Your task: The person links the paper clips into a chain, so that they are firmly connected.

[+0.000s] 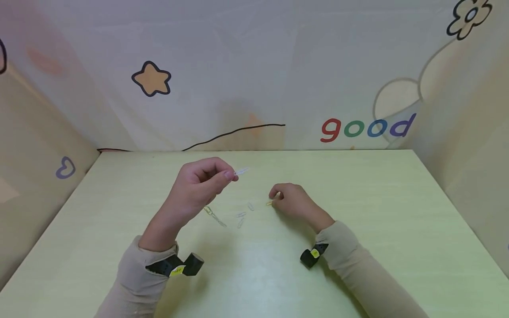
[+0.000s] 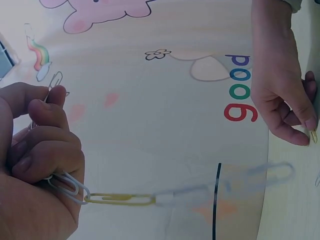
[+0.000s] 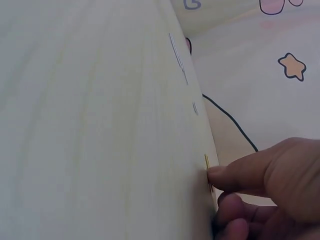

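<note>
Paperclip chain (image 1: 215, 216) is hanging from curled, gripping left hand (image 1: 203, 182), five o'clock; right hand (image 1: 293, 201) is pinching yellow clip (image 1: 269, 203), nine o'clock.

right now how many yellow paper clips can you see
2: one yellow clip pinched by the right hand, another yellow clip in the chain hanging from the left hand, which may hide more.

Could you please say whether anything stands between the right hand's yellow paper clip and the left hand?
Nothing visible does: the space between the yellow wire paper clip at the right hand and the left hand looks open; loose pale wire paper clips lie lower.
</note>
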Action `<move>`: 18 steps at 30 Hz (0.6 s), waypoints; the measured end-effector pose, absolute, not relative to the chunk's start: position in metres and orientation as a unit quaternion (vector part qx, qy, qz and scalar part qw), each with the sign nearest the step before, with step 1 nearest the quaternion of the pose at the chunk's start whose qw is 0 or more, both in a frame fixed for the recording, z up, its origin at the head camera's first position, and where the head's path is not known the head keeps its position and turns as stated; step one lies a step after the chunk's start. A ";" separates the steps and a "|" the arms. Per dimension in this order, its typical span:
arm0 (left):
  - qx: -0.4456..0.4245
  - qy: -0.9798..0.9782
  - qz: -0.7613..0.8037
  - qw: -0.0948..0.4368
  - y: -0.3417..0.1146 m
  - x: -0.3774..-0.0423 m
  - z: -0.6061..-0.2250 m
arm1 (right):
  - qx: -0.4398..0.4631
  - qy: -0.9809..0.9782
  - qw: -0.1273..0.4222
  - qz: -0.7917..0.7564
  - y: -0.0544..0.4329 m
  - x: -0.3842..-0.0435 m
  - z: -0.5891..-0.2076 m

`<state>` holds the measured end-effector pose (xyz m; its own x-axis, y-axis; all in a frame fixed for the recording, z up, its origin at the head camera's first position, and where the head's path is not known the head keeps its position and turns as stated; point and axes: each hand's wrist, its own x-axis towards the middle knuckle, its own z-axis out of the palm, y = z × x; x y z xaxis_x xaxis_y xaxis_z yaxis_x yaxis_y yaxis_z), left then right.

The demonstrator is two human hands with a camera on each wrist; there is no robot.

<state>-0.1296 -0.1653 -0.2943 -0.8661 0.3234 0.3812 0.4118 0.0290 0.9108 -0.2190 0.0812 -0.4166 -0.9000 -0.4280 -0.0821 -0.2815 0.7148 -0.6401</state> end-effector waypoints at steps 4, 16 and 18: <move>-0.251 -0.729 -0.636 0.036 -0.164 -0.129 -0.294 | -0.208 0.926 0.102 -0.297 0.078 -0.217 -0.417; -0.241 -0.738 -0.629 0.028 -0.161 -0.130 -0.297 | -0.212 0.937 0.160 -0.226 0.077 -0.214 -0.411; -0.239 -0.741 -0.627 0.026 -0.161 -0.129 -0.297 | -0.215 0.938 0.166 -0.217 0.077 -0.213 -0.410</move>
